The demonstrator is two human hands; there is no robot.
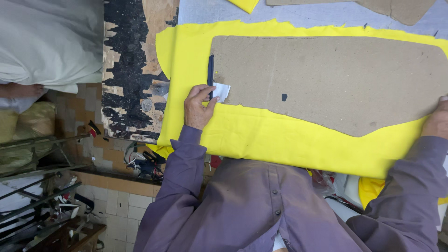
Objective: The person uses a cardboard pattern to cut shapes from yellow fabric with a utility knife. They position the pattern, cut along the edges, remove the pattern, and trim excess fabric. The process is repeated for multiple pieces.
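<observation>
I saw my left hand [199, 108] pinching a small white chalk piece [221, 91] at the near left corner of the long brown cardboard pattern [326, 79], beside a dark ruler [210, 74]. Pattern's long axis ran left-right across yellow fabric [261, 137]. My right hand [437, 122] pressed the far right end; whether its fingers were spread or closed, couldn't tell.

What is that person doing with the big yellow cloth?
A person in a purple shirt leans over a table with yellow cloth spread flat on it. A large brown cardboard pattern lies on top of the cloth. The left hand rests at the pattern's left end, fingers by a small white piece and a dark narrow strip along that edge. The right hand presses at the pattern's far right end. Whether either hand grips anything cannot be told.
</observation>
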